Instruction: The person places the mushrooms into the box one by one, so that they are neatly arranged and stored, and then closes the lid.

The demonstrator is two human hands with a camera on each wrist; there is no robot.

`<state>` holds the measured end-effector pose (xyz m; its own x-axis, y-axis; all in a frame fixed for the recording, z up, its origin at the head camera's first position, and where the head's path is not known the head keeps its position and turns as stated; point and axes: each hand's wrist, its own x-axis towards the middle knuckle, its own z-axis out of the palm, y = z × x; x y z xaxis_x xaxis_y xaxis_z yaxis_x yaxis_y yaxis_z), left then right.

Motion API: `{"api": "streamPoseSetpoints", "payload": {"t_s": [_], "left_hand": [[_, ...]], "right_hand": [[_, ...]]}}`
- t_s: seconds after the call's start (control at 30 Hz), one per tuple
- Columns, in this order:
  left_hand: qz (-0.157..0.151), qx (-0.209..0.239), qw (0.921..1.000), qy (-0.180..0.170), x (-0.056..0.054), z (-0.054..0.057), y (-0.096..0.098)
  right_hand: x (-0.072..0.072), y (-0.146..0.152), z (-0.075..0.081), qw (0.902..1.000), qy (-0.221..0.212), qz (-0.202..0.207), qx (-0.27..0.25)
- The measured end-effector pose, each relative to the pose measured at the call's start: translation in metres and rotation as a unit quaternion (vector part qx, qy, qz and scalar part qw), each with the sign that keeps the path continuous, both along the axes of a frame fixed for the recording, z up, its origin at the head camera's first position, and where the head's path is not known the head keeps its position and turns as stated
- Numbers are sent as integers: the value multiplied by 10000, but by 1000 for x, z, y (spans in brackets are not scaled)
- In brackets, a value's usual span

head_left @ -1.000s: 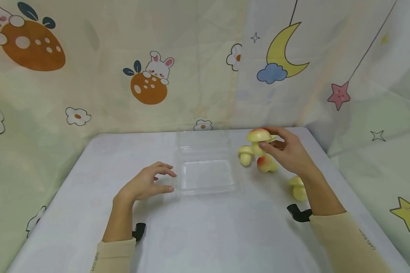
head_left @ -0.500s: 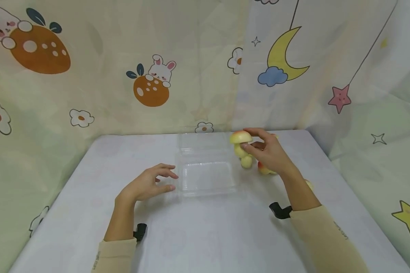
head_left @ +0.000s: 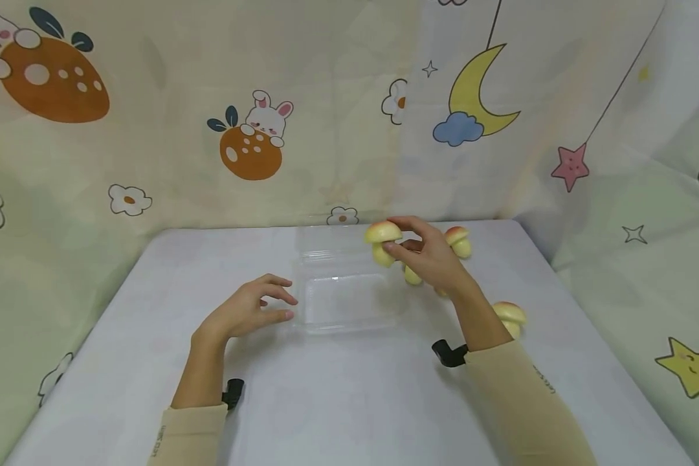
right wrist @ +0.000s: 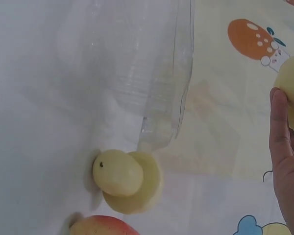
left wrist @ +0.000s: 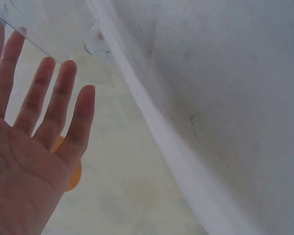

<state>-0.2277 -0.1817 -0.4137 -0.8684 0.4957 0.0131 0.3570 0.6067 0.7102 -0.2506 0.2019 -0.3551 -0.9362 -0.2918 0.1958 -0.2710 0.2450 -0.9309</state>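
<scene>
My right hand (head_left: pixel 433 259) pinches a toy mushroom (head_left: pixel 383 233), pale yellow with a reddish tint on its cap. It is held upright above the right side of a clear plastic box (head_left: pixel 346 301), whose lid (head_left: pixel 332 241) lies folded back. In the right wrist view, the base of the held mushroom (right wrist: pixel 293 81) shows at the right edge beside the thumb. To the left of the box, my left hand (head_left: pixel 247 307) holds nothing; its fingertips are right at the box's side. The left wrist view shows these fingers (left wrist: pixel 56 105) spread and nearly straight.
Several more mushrooms lie on the white table (head_left: pixel 326 401) to the right: one behind the hand (head_left: pixel 412 275), one at the back (head_left: pixel 457 243), one near the forearm (head_left: pixel 509 315). Another is mostly hidden under the right wrist. A patterned cloth (head_left: pixel 338 129) hangs behind.
My right hand has moved left with its mushroom, from above the other mushrooms to the box's right side. The mushrooms at the back and near the forearm now show more. My left hand stays put.
</scene>
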Motion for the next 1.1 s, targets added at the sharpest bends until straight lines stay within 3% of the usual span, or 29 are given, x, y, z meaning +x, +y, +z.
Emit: {"api": "streamPoseSetpoints", "payload": {"t_s": [0.33,1.1], "left_hand": [[28,-32,9998,190,-2,0,1],[31,-67,9999,87,2,-2,0]], "right_hand": [[-9,-19,-8,9995,142,266,-119],[-14,-42,-27,9987,-192,480,-24]]}}
